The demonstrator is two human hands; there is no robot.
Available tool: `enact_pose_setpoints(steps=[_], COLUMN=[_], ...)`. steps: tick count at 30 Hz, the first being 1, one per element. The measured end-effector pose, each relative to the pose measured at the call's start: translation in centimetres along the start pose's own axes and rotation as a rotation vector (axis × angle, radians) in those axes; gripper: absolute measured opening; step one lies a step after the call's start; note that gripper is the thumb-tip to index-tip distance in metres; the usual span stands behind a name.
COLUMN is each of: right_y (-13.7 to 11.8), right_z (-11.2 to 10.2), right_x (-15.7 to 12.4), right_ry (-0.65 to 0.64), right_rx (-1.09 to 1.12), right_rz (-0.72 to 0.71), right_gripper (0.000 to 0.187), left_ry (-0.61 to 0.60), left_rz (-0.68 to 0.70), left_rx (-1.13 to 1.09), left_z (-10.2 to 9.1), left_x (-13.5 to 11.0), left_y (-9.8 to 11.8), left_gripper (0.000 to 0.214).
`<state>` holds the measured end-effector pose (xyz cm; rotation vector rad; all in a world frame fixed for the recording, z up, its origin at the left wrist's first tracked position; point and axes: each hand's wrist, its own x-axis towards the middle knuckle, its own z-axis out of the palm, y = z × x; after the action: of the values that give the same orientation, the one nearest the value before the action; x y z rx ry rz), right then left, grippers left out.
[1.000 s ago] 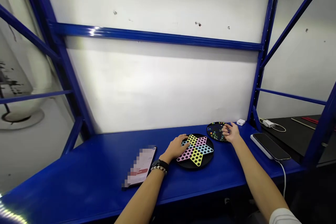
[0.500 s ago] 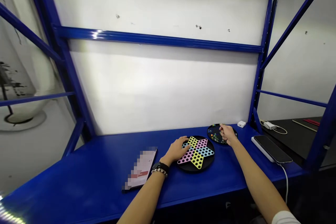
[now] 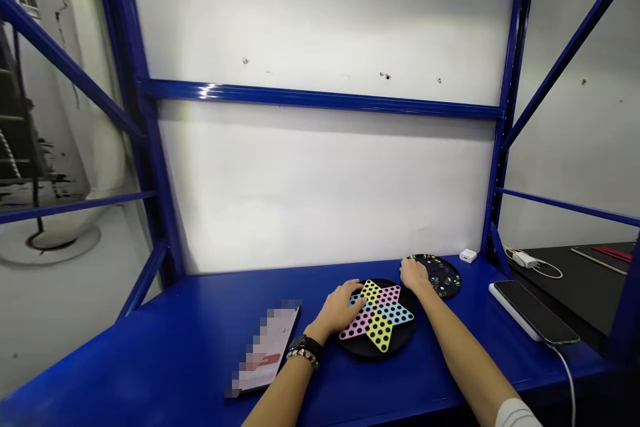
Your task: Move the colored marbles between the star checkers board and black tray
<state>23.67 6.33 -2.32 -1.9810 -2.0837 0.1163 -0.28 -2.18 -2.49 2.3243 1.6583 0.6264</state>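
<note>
A star-shaped Chinese checkers board [image 3: 377, 313] in yellow, pink and blue, covered with dark holes, lies on a round black tray [image 3: 361, 348]. My left hand [image 3: 340, 310] rests at its left side, fingers stretched over the edge and thumb apart on the board. Behind and to the right, a second round black tray [image 3: 453, 285] holds many tiny coloured pieces. At that tray's left rim is my right hand [image 3: 414, 273], its fingers curled downward. Whatever the fingertips hold, if anything, is hidden.
Left of my left arm lies a tablet-like device [image 3: 267, 353], partly pixelated. A phone [image 3: 535, 310] sits on a white block with a cable at right. A white adapter [image 3: 468, 255] stands near the blue rack post [image 3: 494, 167]. All rest on a blue shelf [image 3: 210, 320].
My right hand has moved left, from above the middle of the piece tray to its left rim. My left hand stays on the board. The view has tilted up slightly.
</note>
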Motion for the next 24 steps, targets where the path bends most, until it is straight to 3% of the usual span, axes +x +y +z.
enact_pose_setpoints(steps=[8,15,19,22,24], right_y=[-0.3,-0.2,0.8,1.9,3.0], right_z=[-0.4,-0.6,-0.2,-0.1,-0.6], right_x=[0.7,1.1,0.4,0.3,0.6], right_ry=[-0.066,-0.143,-0.105,-0.039,-0.006], right_rx=[-0.023,0.066,0.245,0.494,0.706], right_rz=[-0.061,0.017,0.06,0.099,0.142], right_gripper=[0.027,0.034,0.025,0.008,0.009], left_ry=[-0.004,0.019,0.003,-0.003,0.004], left_rz=[0.002,0.003,-0.014,-0.013,-0.01], left_rx=[-0.009,-0.016,-0.003,-0.001,-0.004], left_z=[-0.2,0.0,0.0,-0.1,-0.1], left_x=[-0.1,0.0,-0.1,-0.1,-0.1], left_y=[0.0,-0.3,-0.2,-0.1,-0.1], left_gripper=[0.049,0.046,0.048,0.047,0.047])
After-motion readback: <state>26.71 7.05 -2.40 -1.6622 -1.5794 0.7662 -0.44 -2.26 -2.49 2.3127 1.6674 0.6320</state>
